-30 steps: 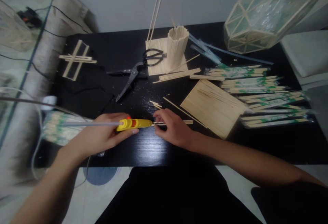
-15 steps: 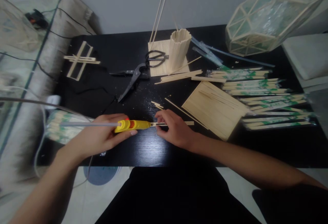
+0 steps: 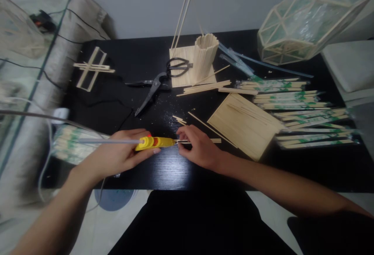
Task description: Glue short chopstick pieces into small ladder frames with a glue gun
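Note:
A yellow hot glue gun (image 3: pixel 159 142) is in my left hand (image 3: pixel 124 150), with a long glue stick (image 3: pixel 105 141) poking out of its back end. Its nozzle points right and meets the left end of some thin wooden sticks (image 3: pixel 215 140). My right hand (image 3: pixel 198 146) pinches those sticks between thumb and fingers, just above the black table (image 3: pixel 171 173). Part of the sticks is hidden behind the right hand. Short cut stick pieces (image 3: pixel 179 119) and one longer loose stick (image 3: pixel 212 129) lie just beyond the right hand.
Black-handled scissors (image 3: pixel 178 66) and pliers-like cutters (image 3: pixel 152 91) lie farther back, near a stick-built cup (image 3: pixel 206 58) on a square base. A wooden panel (image 3: pixel 245 126) and wrapped chopsticks (image 3: pixel 309 118) lie at right. A stick frame (image 3: pixel 93 69) is back left; a faceted glass-like case (image 3: pixel 312 21) stands back right.
My left hand has moved the glue gun slightly right, so its nozzle slides along the stick ends toward my right hand. The right hand stays almost still.

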{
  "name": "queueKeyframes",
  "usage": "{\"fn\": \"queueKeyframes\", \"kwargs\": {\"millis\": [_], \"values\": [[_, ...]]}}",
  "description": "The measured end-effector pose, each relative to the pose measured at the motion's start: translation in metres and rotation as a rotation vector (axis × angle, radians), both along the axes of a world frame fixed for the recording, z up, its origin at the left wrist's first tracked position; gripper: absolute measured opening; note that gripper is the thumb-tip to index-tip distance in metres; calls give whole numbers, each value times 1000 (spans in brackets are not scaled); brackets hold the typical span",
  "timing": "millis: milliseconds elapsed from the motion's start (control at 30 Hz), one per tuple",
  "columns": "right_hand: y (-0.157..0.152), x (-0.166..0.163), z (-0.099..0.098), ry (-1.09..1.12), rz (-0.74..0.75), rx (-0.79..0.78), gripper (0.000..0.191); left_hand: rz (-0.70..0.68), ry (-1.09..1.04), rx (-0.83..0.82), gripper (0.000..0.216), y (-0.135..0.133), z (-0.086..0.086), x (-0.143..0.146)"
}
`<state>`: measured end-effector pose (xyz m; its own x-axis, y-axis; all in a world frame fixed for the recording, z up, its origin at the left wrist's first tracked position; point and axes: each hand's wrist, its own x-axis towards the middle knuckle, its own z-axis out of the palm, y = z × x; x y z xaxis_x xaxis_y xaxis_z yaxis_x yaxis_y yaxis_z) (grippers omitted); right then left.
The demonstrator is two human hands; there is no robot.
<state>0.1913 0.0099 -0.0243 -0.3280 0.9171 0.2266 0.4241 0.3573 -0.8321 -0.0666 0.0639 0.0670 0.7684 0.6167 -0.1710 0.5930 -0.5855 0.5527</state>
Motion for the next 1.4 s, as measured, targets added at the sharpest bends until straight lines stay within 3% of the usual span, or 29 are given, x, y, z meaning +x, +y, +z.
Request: {"fn": "queueKeyframes", "kwargs": {"millis": [333, 667, 967, 1400], "values": [[-1, 1, -1, -4, 7, -10, 26, -67, 29, 41, 35, 2, 0, 1], [0, 1, 0, 9, 7, 15, 24, 9, 40, 15, 42, 0, -1, -5], [-1, 1, 0, -11, 5, -31, 25, -20, 54, 16, 37, 1, -2, -2], [-1, 1, 0, -8, 3, -50, 26, 55, 22, -54, 30, -1, 7, 2]]}}
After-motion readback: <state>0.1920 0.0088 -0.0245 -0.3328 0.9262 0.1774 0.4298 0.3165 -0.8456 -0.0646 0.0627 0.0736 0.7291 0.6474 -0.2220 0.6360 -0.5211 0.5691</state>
